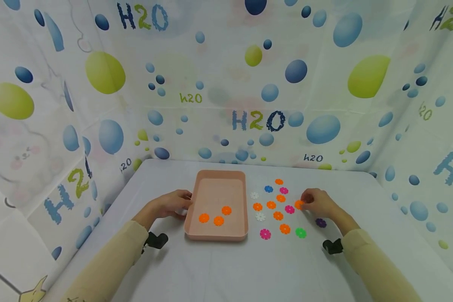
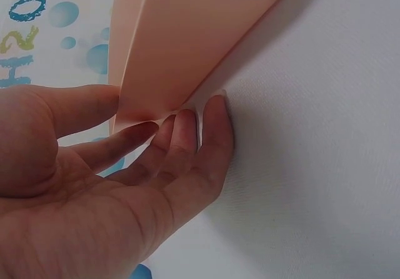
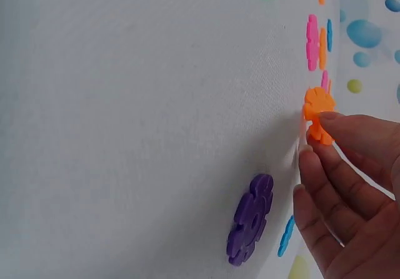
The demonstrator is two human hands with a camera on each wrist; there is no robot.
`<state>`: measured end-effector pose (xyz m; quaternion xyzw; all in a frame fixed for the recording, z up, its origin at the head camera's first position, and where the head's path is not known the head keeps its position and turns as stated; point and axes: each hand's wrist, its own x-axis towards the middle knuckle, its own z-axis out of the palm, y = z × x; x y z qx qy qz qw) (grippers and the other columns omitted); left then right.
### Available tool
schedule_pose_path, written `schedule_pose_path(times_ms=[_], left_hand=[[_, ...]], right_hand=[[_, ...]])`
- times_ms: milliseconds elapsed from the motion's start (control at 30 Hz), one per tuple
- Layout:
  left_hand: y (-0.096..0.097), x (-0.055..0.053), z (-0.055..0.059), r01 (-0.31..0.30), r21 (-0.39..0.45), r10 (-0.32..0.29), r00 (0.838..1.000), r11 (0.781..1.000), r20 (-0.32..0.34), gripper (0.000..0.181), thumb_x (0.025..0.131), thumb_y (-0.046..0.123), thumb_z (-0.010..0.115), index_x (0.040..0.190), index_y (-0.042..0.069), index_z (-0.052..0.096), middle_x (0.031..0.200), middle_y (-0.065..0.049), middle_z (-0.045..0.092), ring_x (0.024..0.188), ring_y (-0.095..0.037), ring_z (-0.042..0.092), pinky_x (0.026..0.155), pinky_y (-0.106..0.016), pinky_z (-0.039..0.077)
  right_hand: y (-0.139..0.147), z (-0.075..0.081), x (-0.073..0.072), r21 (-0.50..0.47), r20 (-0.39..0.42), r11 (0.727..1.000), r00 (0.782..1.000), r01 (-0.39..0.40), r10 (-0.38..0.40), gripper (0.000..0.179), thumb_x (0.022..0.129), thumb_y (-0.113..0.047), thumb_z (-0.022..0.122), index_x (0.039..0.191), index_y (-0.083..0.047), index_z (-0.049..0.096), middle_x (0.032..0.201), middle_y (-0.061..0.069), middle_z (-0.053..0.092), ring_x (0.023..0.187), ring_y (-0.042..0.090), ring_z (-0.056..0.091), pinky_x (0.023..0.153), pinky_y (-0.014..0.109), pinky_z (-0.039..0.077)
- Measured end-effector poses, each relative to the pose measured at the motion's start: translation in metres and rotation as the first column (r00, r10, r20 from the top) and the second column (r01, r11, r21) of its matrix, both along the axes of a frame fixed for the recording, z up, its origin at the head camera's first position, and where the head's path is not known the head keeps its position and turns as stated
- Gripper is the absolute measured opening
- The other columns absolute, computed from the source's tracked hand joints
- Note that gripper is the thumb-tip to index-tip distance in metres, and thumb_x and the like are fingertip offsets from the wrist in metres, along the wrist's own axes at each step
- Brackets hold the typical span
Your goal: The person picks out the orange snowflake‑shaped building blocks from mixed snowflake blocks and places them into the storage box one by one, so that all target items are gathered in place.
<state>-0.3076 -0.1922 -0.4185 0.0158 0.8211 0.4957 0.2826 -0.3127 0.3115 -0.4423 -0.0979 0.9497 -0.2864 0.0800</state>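
Note:
My left hand (image 1: 175,202) is at the left side of a shallow pink tray (image 1: 220,176). In the left wrist view the thumb (image 2: 94,108) lies against the tray's rim while the curled fingers sit by its outer wall. Three orange flower-shaped plastic discs (image 1: 218,221) lie inside the tray. To the right, my right hand (image 1: 320,204) pinches another orange flower-shaped disc (image 3: 319,107) between thumb and fingers, close over the table. Nearest to this hand lie a purple disc (image 1: 321,223) and a blue disc (image 3: 285,236), the latter hidden by the hand in the head view.
Between tray and right hand, loose flower-shaped discs are spread on the white table (image 1: 219,268): several orange, some pink (image 1: 265,234), two white (image 1: 260,217), one blue (image 1: 268,189) and one green (image 1: 300,233). A patterned curtain (image 1: 219,75) stands around the table's back and sides.

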Motion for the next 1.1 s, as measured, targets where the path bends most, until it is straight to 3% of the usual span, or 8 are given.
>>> schedule_pose_path(times_ms=[367,533,800,1100], left_hand=[[0.001,0.001,-0.001,0.006,0.009,-0.006,1.0,1.0,-0.004,0.049,0.103,0.013,0.056,0.147,-0.005,0.042,0.147,-0.025,0.044,0.115,-0.034,0.052,0.097,-0.051,0.056],[0.001,0.001,-0.001,0.005,0.016,-0.005,1.0,1.0,-0.001,0.046,0.104,0.012,0.054,0.145,-0.005,0.043,0.144,-0.024,0.046,0.112,-0.032,0.053,0.096,-0.05,0.056],[0.0,0.001,-0.001,0.003,0.021,-0.003,1.0,1.0,0.01,0.044,0.103,0.011,0.055,0.143,-0.005,0.045,0.14,-0.022,0.048,0.109,-0.03,0.052,0.094,-0.047,0.057],[0.001,0.0,-0.001,-0.011,0.003,0.011,1.0,1.0,0.016,0.046,0.103,0.012,0.055,0.145,-0.003,0.044,0.143,-0.022,0.048,0.112,-0.031,0.052,0.097,-0.049,0.056]], right_hand=[[0.001,0.006,0.008,-0.065,-0.051,0.998,0.999,-0.01,0.006,0.012,0.095,-0.012,0.07,0.104,-0.004,0.067,0.097,0.006,0.069,0.089,0.022,0.061,0.083,0.035,0.058],[-0.007,0.012,0.01,-0.106,-0.093,0.993,0.995,-0.049,0.039,0.011,0.095,-0.012,0.07,0.104,-0.005,0.068,0.098,0.006,0.069,0.09,0.022,0.062,0.085,0.033,0.057],[-0.047,0.024,0.019,-0.175,-0.127,0.978,0.988,-0.111,0.09,0.014,0.095,-0.01,0.071,0.106,-0.002,0.068,0.096,0.004,0.069,0.091,0.021,0.065,0.082,0.032,0.059],[-0.099,0.034,0.025,-0.226,-0.133,0.955,0.978,-0.191,0.164,0.006,0.094,-0.01,0.071,0.1,-0.008,0.069,0.093,0.002,0.069,0.085,0.019,0.066,0.079,0.03,0.059]])
